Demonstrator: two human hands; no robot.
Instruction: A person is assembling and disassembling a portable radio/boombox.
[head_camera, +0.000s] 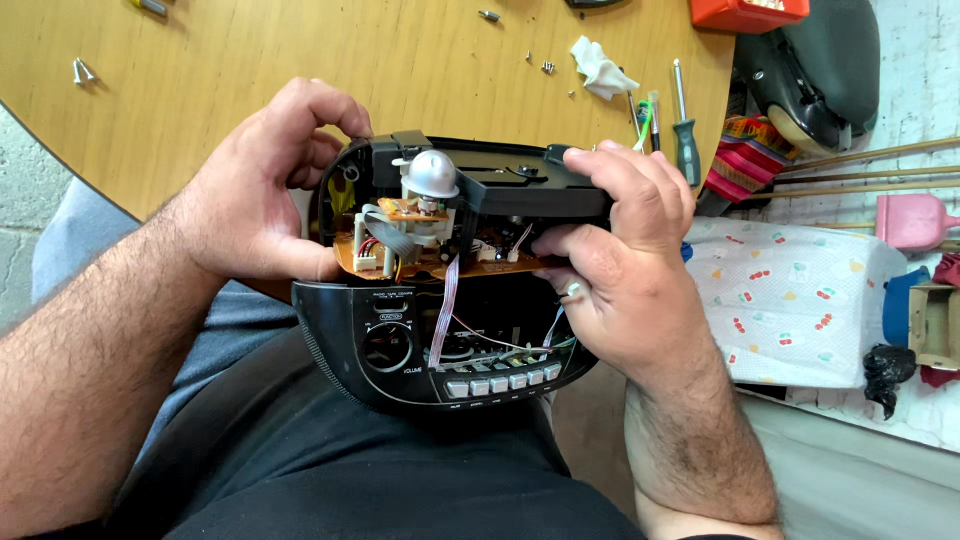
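A black portable radio player rests on my lap, split open. Its upper shell is lifted off the front panel, baring an orange circuit board, a silver dome part, grey ribbon cable and thin wires. My left hand grips the left end of the upper shell, fingers curled over its edge. On the right end, my right hand clamps the shell, thumb beneath near the board. A row of grey buttons lines the front panel.
A round wooden table lies beyond the player, with loose screws, a crumpled white tissue and screwdrivers near its right edge. A red box, a black helmet-like object and a patterned white cloth lie at the right.
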